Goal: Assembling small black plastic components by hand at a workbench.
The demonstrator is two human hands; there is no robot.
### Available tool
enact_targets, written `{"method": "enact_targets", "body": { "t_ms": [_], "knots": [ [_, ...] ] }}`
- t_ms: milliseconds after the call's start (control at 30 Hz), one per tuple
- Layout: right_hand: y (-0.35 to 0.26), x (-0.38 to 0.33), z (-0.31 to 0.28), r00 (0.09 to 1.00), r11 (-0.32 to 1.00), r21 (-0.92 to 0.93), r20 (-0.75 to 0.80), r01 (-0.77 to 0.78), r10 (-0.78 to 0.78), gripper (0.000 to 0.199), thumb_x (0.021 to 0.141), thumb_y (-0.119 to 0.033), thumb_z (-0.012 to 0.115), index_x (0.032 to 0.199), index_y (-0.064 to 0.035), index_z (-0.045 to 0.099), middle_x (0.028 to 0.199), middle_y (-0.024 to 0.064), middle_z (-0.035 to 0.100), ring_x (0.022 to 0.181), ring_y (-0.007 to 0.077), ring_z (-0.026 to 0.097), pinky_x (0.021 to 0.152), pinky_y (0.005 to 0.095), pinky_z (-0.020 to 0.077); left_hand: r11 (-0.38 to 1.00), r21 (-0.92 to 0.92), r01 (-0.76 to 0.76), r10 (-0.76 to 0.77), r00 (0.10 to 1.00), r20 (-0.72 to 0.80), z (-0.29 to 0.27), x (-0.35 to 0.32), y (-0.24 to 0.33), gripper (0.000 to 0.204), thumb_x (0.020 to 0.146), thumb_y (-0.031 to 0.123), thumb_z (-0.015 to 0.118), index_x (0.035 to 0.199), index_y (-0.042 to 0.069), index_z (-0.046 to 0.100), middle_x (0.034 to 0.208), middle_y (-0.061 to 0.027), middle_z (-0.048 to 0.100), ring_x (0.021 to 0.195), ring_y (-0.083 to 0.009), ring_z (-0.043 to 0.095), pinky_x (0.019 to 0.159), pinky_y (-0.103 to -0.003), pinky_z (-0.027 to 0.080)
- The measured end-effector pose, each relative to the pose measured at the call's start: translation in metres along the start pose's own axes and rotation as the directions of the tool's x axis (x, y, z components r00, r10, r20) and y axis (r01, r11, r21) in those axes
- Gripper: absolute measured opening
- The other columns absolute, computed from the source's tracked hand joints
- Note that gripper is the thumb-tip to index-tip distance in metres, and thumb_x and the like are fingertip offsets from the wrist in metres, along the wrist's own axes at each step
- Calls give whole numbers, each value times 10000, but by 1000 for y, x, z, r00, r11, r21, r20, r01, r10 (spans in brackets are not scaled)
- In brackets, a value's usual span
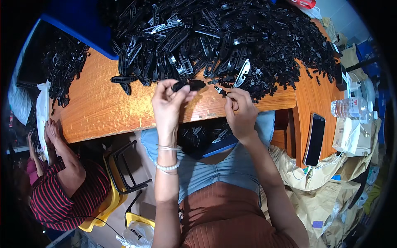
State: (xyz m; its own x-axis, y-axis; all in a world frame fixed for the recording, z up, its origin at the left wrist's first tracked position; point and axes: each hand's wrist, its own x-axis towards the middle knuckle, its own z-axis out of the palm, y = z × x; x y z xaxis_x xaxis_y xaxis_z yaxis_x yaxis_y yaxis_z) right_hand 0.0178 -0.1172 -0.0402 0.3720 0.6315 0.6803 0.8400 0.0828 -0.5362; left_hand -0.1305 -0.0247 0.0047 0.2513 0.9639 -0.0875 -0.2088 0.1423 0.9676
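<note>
My left hand (166, 103) pinches a long oval black plastic part (193, 85) between thumb and fingers, just above the near edge of the table. A little to its right, my right hand (243, 113) has its fingertips closed on a small black plastic piece (221, 91). The two held parts are apart. Straight beyond both hands rises a big heap of black plastic parts (178, 49), long glossy shells mixed with smaller pieces. One shiny shell with holes (242, 73) leans at the heap's near side, close to my right hand.
Small black pieces (306, 49) spread to the right on the wooden table (107, 103). A phone (315, 140) and a plastic bottle (349, 107) are at the right. A blue bin (78, 29) stands at the left, near a seated person in a striped top (70, 194). Below the table edge, a blue container (215, 146) holds black parts.
</note>
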Motion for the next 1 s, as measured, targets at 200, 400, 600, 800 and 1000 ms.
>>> {"method": "enact_targets", "body": {
  "t_ms": [200, 400, 600, 800, 1000],
  "knots": [
    [5, -5, -1, 992, 931, 343, 52, -126, 115, 192, 741, 122, 594, 880, -2, 547, 907, 60, 583, 517, 27, 405, 474, 171, 333, 900, -415, 132, -78, 986, 146, -22, -24, -12, 214, 847, -92, 527, 1017, 3, 440, 931, -241, 630, 850, -301, 672, 740, -310, 586],
    [5, -4, -14, 933, 822, 450, 250, -348, 259, 125, 811, 112, 547, 915, 44, 564, 916, 52, 567, 529, 5, 389, 473, 158, 306, 868, -471, 157, -21, 960, 281, -23, -30, -17, 222, 852, -70, 550, 1048, -14, 463, 973, -239, 623, 887, -295, 663, 775, -326, 575],
    [-12, -6, -33, 852, 517, 678, 383, -522, 358, 128, 872, 62, 530, 988, 71, 582, 894, 61, 560, 596, 60, 509, 547, 158, 374, 969, 246, -19, -35, 976, 214, -11, -53, -12, 246, 786, -81, 652, 1022, -59, 583, 880, -91, 667, 721, -120, 656, 656, -190, 542],
    [-32, 1, -41, 892, 601, 659, 349, -452, 288, 32, 830, 29, 605, 857, 46, 608, 857, 71, 559, 723, 115, 515, 649, 221, 407, 990, 138, -9, -35, 949, 314, 0, -66, 3, 239, 792, -83, 649, 1022, -67, 588, 868, -101, 674, 784, -135, 672, 643, -183, 533],
    [-28, -3, -38, 956, 857, 470, 281, -210, 81, 59, 761, 16, 659, 803, 7, 618, 847, 78, 555, 756, 154, 506, 671, 269, 404, 990, 84, 116, -138, 933, 333, -3, -69, 4, 216, 803, -85, 637, 1012, -81, 583, 871, -119, 673, 813, -162, 675, 673, -212, 554]
  ]
}}
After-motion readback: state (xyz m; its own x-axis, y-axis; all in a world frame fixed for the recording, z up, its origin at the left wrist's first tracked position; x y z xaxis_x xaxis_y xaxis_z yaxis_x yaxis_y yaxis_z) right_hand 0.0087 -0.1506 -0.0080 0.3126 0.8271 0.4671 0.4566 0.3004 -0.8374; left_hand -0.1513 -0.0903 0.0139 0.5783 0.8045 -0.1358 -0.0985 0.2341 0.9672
